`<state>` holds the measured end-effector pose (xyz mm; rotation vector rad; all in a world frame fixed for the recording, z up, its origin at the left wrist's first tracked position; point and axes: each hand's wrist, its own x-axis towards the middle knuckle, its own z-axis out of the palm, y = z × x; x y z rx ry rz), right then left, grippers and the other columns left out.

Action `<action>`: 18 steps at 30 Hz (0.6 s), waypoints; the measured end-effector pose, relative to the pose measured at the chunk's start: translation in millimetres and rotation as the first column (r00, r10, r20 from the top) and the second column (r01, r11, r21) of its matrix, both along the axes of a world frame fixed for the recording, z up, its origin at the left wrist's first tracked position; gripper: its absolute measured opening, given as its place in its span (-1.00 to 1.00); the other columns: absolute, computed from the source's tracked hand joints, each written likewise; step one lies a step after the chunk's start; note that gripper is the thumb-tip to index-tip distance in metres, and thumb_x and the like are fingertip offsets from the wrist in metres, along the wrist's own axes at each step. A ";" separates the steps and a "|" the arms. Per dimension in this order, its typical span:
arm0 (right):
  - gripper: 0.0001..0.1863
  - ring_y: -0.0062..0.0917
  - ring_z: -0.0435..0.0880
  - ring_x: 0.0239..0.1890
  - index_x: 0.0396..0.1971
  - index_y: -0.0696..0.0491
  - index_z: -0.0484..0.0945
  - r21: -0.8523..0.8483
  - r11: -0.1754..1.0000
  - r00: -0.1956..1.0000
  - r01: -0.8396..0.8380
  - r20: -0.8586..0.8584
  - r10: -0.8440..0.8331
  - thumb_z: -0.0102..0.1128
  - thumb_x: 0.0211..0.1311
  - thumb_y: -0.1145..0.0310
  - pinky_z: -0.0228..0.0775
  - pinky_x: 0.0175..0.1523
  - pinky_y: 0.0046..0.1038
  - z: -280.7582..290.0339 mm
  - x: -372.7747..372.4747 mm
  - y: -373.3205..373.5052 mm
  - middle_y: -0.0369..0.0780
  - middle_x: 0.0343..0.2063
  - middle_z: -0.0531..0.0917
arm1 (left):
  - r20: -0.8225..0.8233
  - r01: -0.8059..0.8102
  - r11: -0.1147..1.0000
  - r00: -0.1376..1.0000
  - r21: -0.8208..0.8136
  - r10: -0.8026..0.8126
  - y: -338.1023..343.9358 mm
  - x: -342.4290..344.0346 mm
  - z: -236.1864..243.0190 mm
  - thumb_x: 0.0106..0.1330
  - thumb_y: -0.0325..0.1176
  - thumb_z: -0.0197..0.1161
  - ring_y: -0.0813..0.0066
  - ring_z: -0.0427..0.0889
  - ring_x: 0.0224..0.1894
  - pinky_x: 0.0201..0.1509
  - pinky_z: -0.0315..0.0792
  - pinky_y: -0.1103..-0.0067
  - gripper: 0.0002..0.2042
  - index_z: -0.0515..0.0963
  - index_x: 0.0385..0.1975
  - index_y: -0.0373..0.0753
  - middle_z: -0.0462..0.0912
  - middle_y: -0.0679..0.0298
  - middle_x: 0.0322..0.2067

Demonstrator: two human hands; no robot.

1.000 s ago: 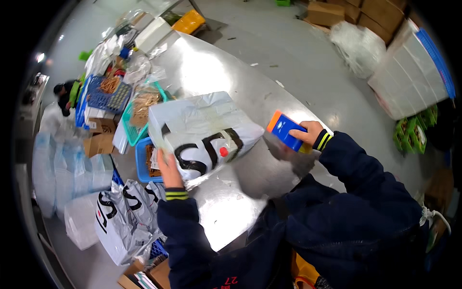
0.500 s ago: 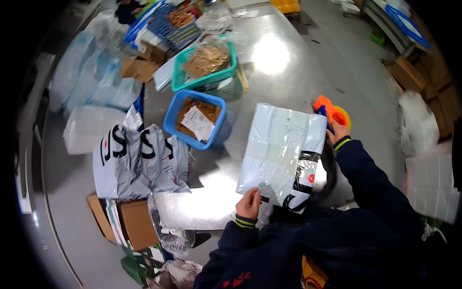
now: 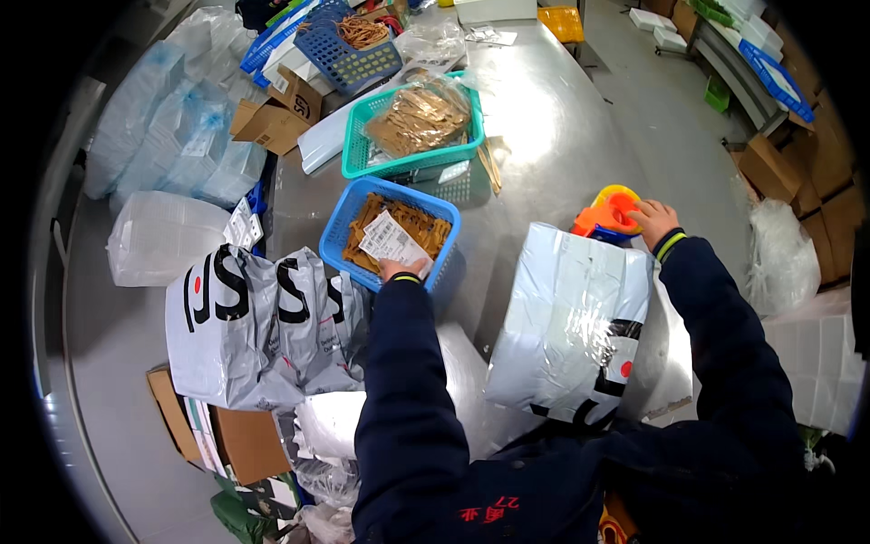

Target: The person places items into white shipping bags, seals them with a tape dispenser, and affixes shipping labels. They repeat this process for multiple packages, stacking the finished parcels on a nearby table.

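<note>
Parcel [image 3: 566, 317] wrapped, paper slip [image 3: 391, 238] still in the basket [image 3: 408, 193], my left hand [image 3: 404, 268] touching it, my right hand [image 3: 656, 223] half-curled against the tape dispenser [image 3: 598, 218], both grips unclear!

1. this is looking like a packing room, with a long metal surface [image 3: 580, 136] running through it.
2. a taped plastic parcel [image 3: 571, 313] is lying by an orange tape dispenser [image 3: 600, 220].
3. a blue basket [image 3: 408, 194] is holding brown pieces and a white label [image 3: 394, 240].
4. grey printed bags [image 3: 217, 340] are standing at the left.
5. cardboard boxes [image 3: 770, 170] and plastic-wrapped bundles [image 3: 177, 136] are crowding both sides of the room.
</note>
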<state>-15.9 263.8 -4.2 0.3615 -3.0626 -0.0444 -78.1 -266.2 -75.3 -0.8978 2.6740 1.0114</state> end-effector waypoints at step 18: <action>-0.56 -0.69 0.48 -0.49 -0.13 0.24 0.40 -0.887 0.177 0.817 0.427 0.462 0.345 0.21 0.02 0.30 0.32 -0.34 -0.64 105.3 52.8 -230.1 -0.24 -0.55 0.57 | -0.491 0.379 0.370 0.824 0.848 0.282 121.6 101.9 144.5 0.04 -0.66 0.15 0.42 0.50 -0.14 -0.07 0.37 0.58 -0.44 0.05 0.05 -0.44 0.46 0.03 -0.16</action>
